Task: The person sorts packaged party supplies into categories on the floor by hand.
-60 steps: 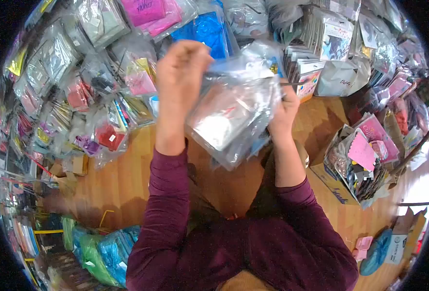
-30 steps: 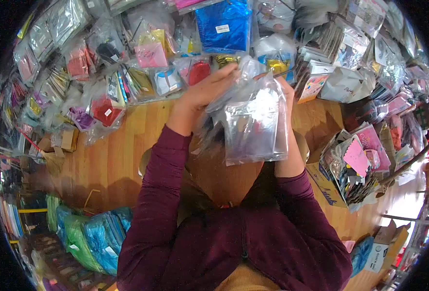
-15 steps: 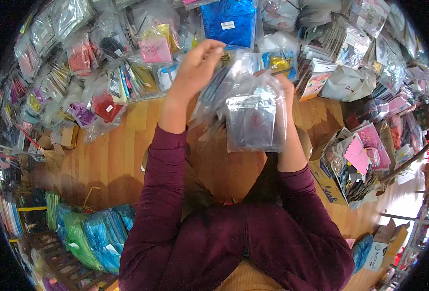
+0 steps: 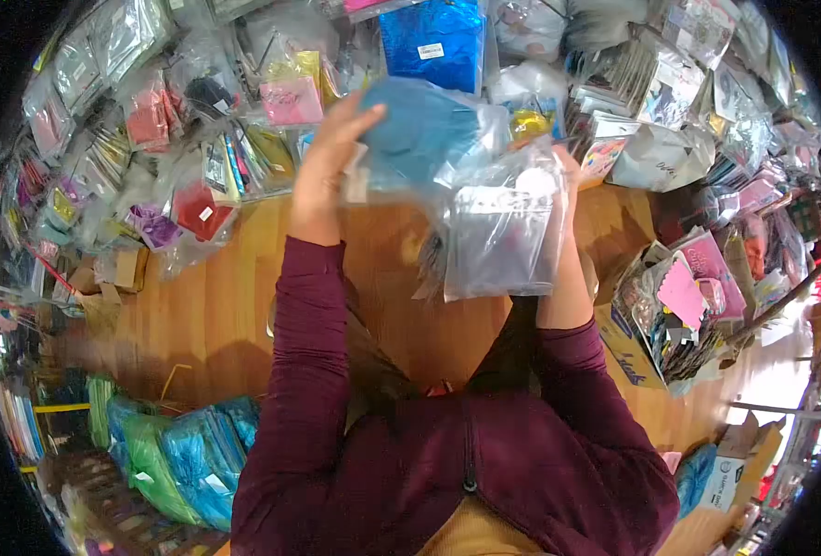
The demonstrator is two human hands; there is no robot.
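My left hand [image 4: 329,153] is raised at the left, its thumb and fingers pinching the near edge of a blue see-through plastic packet [image 4: 420,130]. That packet is smeared by motion, so its contents cannot be made out. At its right end it overlaps a bundle of clear plastic bags [image 4: 503,246]. Around the right side of this bundle my right hand [image 4: 566,171] is closed, most of its fingers hidden behind the plastic. The bags hang down over the floor between my knees, with a pale glare on the front one.
Rows of wrapped goods curve across the far side, among them a blue packet with a white label [image 4: 431,42] and a pink packet [image 4: 292,100]. An open carton of cards [image 4: 628,347] stands right. Green and blue wrapped bundles [image 4: 155,454] lie lower left on a wooden floor [image 4: 216,315].
My left hand, empty before, has moved slightly left and down and now holds the blue packet, which has come into view. The clear bags in my right hand have shifted a little right.
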